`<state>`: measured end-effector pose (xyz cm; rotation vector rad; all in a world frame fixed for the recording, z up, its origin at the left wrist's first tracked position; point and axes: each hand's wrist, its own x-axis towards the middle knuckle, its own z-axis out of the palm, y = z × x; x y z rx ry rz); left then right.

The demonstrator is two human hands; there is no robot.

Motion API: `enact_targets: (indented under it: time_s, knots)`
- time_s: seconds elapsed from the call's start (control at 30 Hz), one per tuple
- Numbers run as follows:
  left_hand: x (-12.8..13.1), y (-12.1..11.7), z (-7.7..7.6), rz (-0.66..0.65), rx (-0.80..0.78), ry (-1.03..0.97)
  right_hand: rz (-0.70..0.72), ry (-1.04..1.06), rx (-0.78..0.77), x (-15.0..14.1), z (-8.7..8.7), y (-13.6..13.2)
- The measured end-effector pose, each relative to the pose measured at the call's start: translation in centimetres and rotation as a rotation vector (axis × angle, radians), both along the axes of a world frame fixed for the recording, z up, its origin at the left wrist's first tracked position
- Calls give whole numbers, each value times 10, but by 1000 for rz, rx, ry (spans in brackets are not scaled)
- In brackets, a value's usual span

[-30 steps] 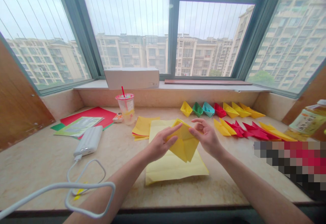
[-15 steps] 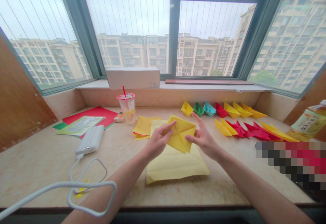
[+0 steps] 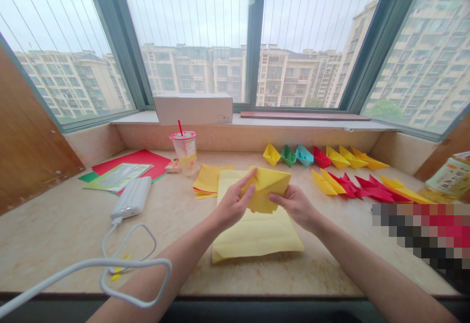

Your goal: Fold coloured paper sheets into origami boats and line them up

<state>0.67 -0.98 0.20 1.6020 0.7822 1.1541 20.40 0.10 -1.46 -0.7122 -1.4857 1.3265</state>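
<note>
A folded piece of yellow paper [image 3: 270,186] is held up between both hands, creased and tilted. My left hand [image 3: 235,199] is closed on its left side, fingers along the edge. On the right, my right hand [image 3: 293,203] pinches it with the thumb in front; the other fingers are hidden behind. Below lies a large pale yellow sheet [image 3: 257,240], flat on the counter. A stack of orange-yellow paper [image 3: 210,178] sits left of the hands. To the right stand folded paper boats, among them a green one [image 3: 288,155] and a red one [image 3: 320,156].
Further left are a white power bank [image 3: 131,198] with its cable [image 3: 135,263], red paper [image 3: 149,161] and a plastic cup with a straw [image 3: 184,151]. A bottle [image 3: 450,178] stands at far right. A white box [image 3: 193,109] rests on the window ledge.
The yellow paper has been turned from a downward-pointing diamond to a flatter, sideways shape. My right fingers, raised before, have gone behind the paper.
</note>
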Motion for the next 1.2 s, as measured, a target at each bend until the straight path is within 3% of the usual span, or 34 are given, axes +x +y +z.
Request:
enact_targets:
  time_s: [0.2,0.3,0.47,0.6,0.77,0.93,1.07,1.2]
  knots:
    - [-8,-1,1,31,294,382,-69,-40,102,1,-4,0]
    - [-10,-1,1,12,319,515,-104,-111,175,1,-6,2]
    - [-9,-1,1,-37,300,485,-335,-313,349,5,-4,4]
    - [-4,-1,4,-40,328,515,-516,-358,467,10,2,3]
    - [-3,-2,8,19,481,621,-429,-380,441,10,6,0]
    - [-5,-3,2,93,404,736,-313,-387,432,8,2,-1]
    - [-4,-3,1,-51,315,708,-193,-372,505,11,-1,-1]
    - [-1,-6,3,-179,248,624,-168,-359,488,14,3,-6]
